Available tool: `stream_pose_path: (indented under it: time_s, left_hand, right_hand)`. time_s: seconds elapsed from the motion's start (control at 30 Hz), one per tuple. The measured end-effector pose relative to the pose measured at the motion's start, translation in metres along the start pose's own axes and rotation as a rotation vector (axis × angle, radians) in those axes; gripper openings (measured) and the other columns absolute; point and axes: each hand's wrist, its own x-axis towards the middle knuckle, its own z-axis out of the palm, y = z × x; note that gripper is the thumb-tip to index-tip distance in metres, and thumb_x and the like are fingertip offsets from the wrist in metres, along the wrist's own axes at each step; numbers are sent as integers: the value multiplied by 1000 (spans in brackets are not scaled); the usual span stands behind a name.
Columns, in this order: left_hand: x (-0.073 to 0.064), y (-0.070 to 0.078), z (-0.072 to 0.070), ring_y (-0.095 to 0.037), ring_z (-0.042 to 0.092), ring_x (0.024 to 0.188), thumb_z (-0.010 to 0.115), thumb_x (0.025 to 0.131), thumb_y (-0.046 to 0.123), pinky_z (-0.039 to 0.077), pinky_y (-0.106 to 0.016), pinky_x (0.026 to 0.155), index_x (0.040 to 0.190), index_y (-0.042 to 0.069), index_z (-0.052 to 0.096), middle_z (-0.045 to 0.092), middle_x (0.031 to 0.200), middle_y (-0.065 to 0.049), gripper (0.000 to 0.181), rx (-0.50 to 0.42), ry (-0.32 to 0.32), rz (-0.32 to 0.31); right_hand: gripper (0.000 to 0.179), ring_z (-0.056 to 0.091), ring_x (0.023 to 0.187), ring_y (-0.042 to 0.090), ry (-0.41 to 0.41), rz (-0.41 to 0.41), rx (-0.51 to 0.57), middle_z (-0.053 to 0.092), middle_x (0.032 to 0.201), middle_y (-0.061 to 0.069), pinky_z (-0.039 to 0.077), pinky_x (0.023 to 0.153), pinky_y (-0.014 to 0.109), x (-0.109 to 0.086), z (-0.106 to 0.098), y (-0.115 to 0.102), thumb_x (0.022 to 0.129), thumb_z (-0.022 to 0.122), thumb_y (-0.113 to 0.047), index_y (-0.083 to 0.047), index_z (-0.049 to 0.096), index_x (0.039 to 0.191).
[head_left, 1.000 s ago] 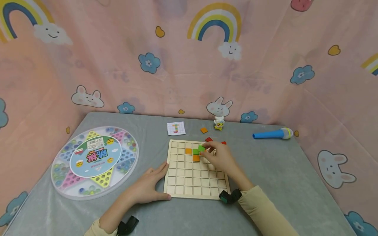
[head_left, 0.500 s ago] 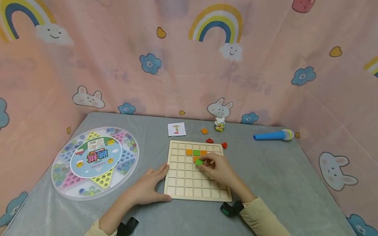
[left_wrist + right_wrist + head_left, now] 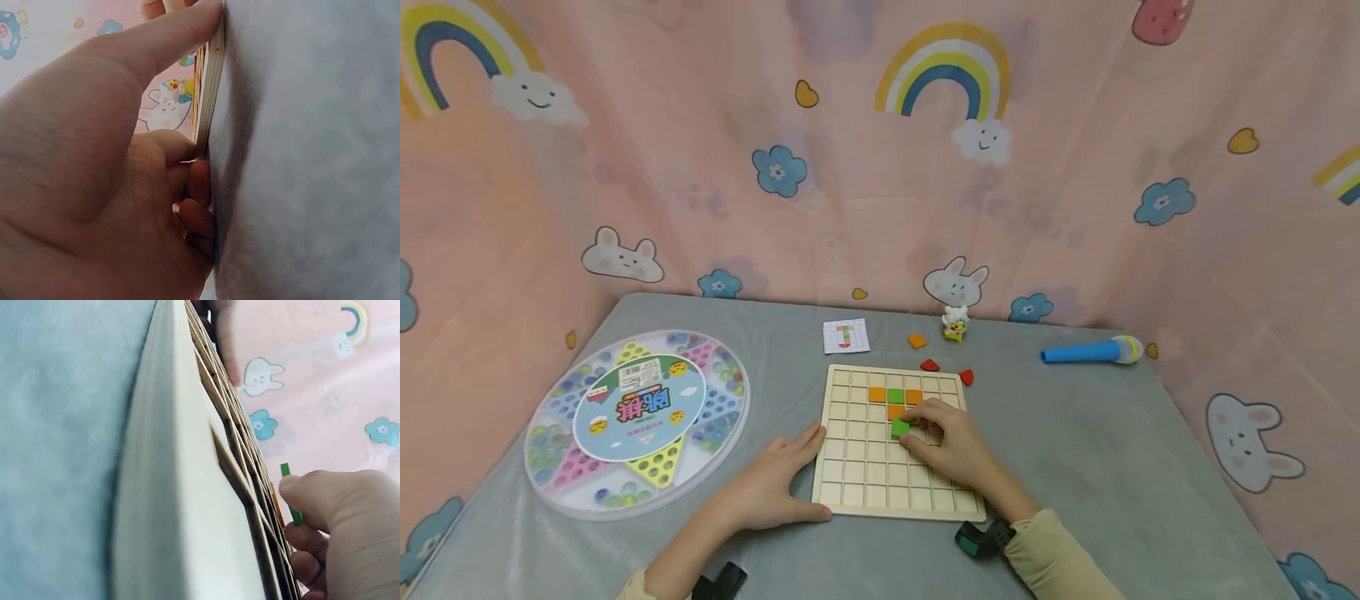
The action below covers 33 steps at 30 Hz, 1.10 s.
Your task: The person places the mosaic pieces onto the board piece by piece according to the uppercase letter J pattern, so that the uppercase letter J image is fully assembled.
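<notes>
My right hand (image 3: 951, 442) pinches a green square tile (image 3: 899, 427) between thumb and fingers, low over the gridded wooden board (image 3: 853, 477). In the right wrist view that tile (image 3: 296, 516) shows edge-on at the thumb tip. Just beyond it, an orange tile (image 3: 894, 412) sits in the grid, below a row of an orange tile (image 3: 877, 395), a green tile (image 3: 896, 397) and another orange tile (image 3: 913, 397). My left hand (image 3: 771, 487) rests at the board's left side, fingers along that edge and thumb at the near corner; the left wrist view shows the thumb touching the board's edge (image 3: 212, 87).
Behind the board lie a pattern card (image 3: 846, 336), a loose orange tile (image 3: 917, 342) and two red pieces (image 3: 966, 377). A small figurine (image 3: 955, 325) stands at the back. A round marble game board (image 3: 730, 442) lies left, a toy microphone (image 3: 1086, 352) right.
My right hand has brought the green tile from the upper row of tiles toward me, to just below the lower orange tile. The left hand stays at the board's edge.
</notes>
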Motion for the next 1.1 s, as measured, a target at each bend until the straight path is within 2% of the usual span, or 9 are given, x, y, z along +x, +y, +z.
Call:
stream_pose_path:
  time_s: [0.1,0.37,0.5,0.8,1.1]
  left_hand:
    - [-1,0,-1,-25,45,126,89,80,53,44,-54,108,167,5,32,27,175,-10,114,0,-1,4]
    - [0,0,-1,-22,45,120,89,81,55,44,-52,106,166,6,33,28,175,-9,114,14,-1,10]
    - [0,0,-1,-21,45,119,89,81,55,45,-52,105,167,7,32,27,175,-8,114,13,-3,3]
    - [0,0,-1,-31,44,131,90,80,53,42,-57,110,167,7,33,27,175,-8,113,-5,-2,-4]
    - [1,-1,0,-28,45,131,89,80,54,42,-56,110,167,8,33,27,175,-7,113,-10,-9,-12]
  right_hand:
    - [23,62,90,12,2,-29,-9,72,107,-3,51,75,27,0,2,0,92,84,-14,-12,78,114]
    - [24,65,96,13,-5,-37,-34,72,111,-3,52,79,30,0,3,2,91,85,-14,-13,79,115]
    - [25,64,96,13,-15,-42,-44,72,110,-2,51,77,29,0,2,2,91,85,-16,-12,80,115]
    - [25,62,95,13,-37,-16,-43,71,110,-3,48,77,29,1,1,-1,92,84,-16,-12,80,117]
    - [26,62,94,13,-37,-14,-40,71,109,-2,48,76,28,0,1,-1,92,85,-16,-13,80,117]
